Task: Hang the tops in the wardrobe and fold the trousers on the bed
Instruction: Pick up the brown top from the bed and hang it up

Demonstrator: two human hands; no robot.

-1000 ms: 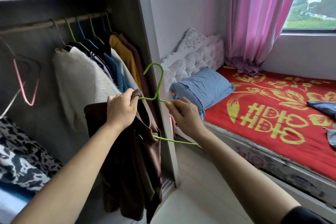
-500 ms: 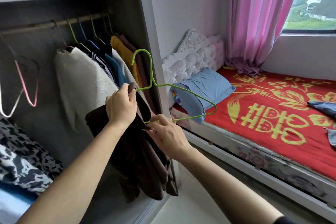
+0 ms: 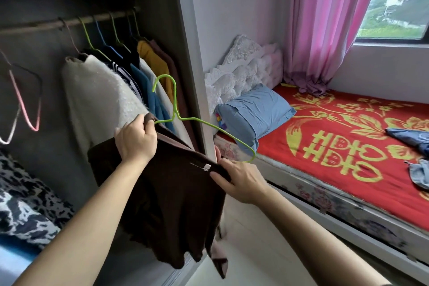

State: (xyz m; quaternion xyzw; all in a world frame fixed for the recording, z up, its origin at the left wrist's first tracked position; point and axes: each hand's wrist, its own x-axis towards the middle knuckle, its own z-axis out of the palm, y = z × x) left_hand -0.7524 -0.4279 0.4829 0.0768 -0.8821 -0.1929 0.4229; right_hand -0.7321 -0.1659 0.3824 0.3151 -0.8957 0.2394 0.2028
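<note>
**Brown top, half on its hanger**

- Left hand (image 3: 135, 140): clamped on one shoulder of the brown top (image 3: 167, 206), with the near arm of the green hanger (image 3: 174, 114) running into that grip.
- Right hand (image 3: 239, 177): pinching the other edge of the neckline, beside a small white label; the hanger's far arm and bottom corner stick out bare just above it.
- Change: half a second ago the right hand gripped the hanger's lower wire; now it has let that go and taken cloth instead. Judged: the top is being stretched over the second arm, so hanging is close but not done.
- Beyond the left hand: the wardrobe rail (image 3: 46, 26) with tops already hung, and a gap for this one.
- Right of the right hand: the bed (image 3: 348, 146), with denim trousers (image 3: 411, 137) lying unfolded, well apart.
</note>
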